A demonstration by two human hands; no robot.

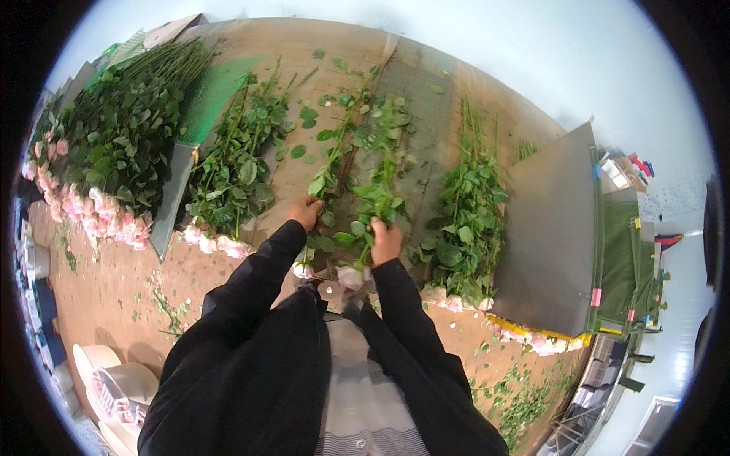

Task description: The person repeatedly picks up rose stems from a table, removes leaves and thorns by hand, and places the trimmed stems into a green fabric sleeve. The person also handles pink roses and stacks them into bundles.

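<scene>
My left hand (306, 213) is closed around the stem of a leafy pink rose (303, 270), whose pale bloom hangs toward my body. Its stem reaches away over the brown work surface (291, 188). In my right hand (386, 243) I grip a second leafy rose (350, 277), held just above its pink bloom; motion blurs this bloom and the foliage. Left of my hands lies a small bunch of pink roses (236, 165), blooms at the near edge. Another bunch of roses (465, 222) lies to the right, its stems pointing away from me.
A large heap of pink roses (122, 131) lies far left, beside a grey divider panel (175, 194) and green mesh (214, 91). On the right stands a big grey panel (550, 233). Cream buckets (122, 376) stand at lower left. Cut leaves (524, 399) litter the floor.
</scene>
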